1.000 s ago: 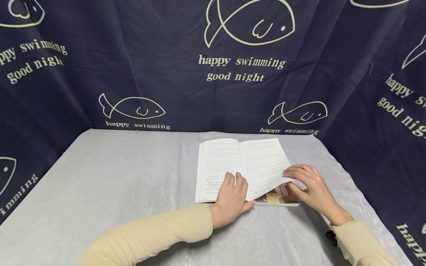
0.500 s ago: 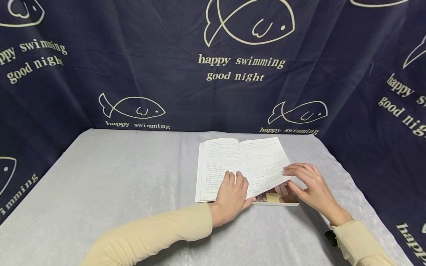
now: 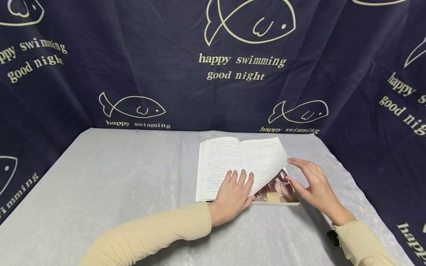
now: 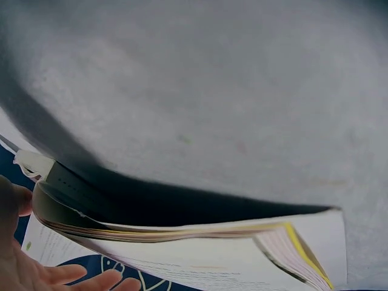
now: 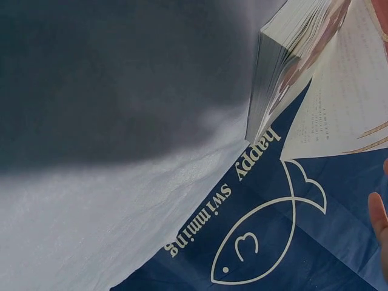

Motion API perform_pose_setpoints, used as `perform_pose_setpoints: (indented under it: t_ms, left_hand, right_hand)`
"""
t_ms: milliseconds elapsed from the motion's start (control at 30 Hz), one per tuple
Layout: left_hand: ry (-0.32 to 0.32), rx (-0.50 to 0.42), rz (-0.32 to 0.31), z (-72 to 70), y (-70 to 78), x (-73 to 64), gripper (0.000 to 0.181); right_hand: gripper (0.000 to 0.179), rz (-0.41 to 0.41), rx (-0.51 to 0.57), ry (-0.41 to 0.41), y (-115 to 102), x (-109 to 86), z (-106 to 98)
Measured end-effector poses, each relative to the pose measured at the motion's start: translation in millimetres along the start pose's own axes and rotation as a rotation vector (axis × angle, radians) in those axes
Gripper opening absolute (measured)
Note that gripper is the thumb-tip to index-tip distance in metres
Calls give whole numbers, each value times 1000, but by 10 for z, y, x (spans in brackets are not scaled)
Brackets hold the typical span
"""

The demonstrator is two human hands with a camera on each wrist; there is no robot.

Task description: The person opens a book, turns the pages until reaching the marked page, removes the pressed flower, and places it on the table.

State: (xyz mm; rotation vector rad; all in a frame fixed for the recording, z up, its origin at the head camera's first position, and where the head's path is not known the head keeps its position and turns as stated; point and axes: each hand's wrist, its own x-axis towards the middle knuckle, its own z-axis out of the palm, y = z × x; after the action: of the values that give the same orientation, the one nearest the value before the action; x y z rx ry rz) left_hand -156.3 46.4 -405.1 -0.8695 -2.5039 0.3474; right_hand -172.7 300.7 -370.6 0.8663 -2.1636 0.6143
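Observation:
An open book [image 3: 223,155] lies on the table, with printed text on both facing pages. My left hand [image 3: 233,194] rests on its left page near the fold, fingers spread, thumb by the bottom edge. The lower corner of the right page [image 3: 263,155] is lifted, baring a coloured picture page [image 3: 277,190] underneath. At that page's outer edge is my right hand [image 3: 314,188], fingers extended and touching the edge, thumb apart below them by the picture. In the right wrist view, the raised page [image 5: 339,115] stands away from the page block [image 5: 273,66].
A pale grey cloth covers the table [image 3: 133,166]. Dark blue curtains [image 3: 179,66] with fish drawings and lettering close in the back and sides. A small black object [image 3: 332,237] sits at the right sleeve's cuff.
The right page's lower corner has lifted and moved up, uncovering more of the picture. My right fingers have moved up and spread from the thumb. The left fingers have spread slightly rightward.

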Motion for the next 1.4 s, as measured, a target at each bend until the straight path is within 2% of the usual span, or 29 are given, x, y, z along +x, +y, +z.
perform_pose_setpoints:
  t_ms: [233, 500, 700, 867, 1100, 1167, 1400]
  left_hand:
    - [58, -48, 2, -14, -8, 8, 70]
    - [127, -56, 7, -16, -14, 19, 75]
    - [135, -89, 10, -35, -44, 30, 79]
    - [123, -86, 24, -37, -60, 23, 77]
    - [177, -63, 28, -8, -59, 10, 67]
    - [170, -49, 27, -4, -57, 10, 62]
    - [62, -27, 31, -10, -57, 1, 53]
  right_hand:
    - [51, 5, 1, -10, 7, -22, -6]
    - [53, 10, -2, -38, 29, -65, 2]
    - [44, 17, -6, -124, 24, -107, -2]
    - [50, 54, -31, -218, 9, -136, -10]
    - [48, 54, -46, -284, 6, -157, -4]
    - [49, 55, -47, -300, 8, -162, -2]
    - [48, 45, -59, -336, 27, -208, 17]
